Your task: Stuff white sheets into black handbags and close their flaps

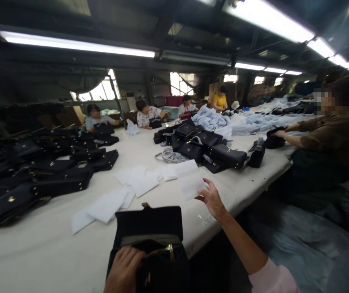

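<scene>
— at near edge of table [40,248]: left hand [124,270]?
— gripping open mouth of black handbag [150,228], fingers curled inside.
— right hand [212,199]?
— above table, thumb and fingers pinched on white paper sheet [189,181].

Black handbag [150,240] with gold clasp, white paper sheet [189,179], pale cream table [40,248].

Item: person, seen from own head camera.
- right hand [212,199]: bare; forearm bare from the wrist to the cuff.
- pale pink sleeve [272,280]: plain soft fabric, ends partway along the right forearm, at 5 o'clock.
- left hand [124,270]: bare, cut by the lower edge at 6 o'clock; its sleeve is out of view.
</scene>
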Motion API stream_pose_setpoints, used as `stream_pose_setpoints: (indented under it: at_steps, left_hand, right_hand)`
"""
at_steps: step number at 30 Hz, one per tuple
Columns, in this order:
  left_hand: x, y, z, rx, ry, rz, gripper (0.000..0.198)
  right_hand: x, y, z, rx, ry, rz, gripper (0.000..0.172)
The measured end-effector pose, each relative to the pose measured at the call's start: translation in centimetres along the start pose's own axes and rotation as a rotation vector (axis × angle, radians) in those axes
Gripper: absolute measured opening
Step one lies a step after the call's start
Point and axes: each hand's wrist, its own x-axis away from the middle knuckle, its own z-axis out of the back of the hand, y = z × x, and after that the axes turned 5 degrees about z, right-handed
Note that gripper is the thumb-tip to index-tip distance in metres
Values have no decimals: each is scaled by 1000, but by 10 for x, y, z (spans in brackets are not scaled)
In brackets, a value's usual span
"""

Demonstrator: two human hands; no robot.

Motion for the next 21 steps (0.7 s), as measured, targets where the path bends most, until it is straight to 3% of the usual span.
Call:
stream_pose_setpoints:
  at_steps: [3,5,10,13,15,18,21]
  left_hand:
    - [-7,21,19,-19,-102,97,23]
    - [-11,28,23,-34,-137,147,19]
    - [-4,34,26,-37,-96,156,15]
    - [1,37,29,-85,-68,186,16]
    - [2,38,30,-109,-76,227,17]
    - [1,40,30,-108,-74,250,17]
    - [-1,42,26,-106,-55,231,18]
  right_hand:
    - [54,-39,-9,-476,-283,-33,62]
    - [79,-57,-24,-498,-379,14,60]
    - [115,-58,-65,-136,-447,376,33]
    - [119,-50,-78,145,-556,544,43]
    - [117,-51,-80,336,-601,551,50]
    - [111,-61,-79,556,-693,529,43]
    - [107,-73,-87,601,-740,573,45]
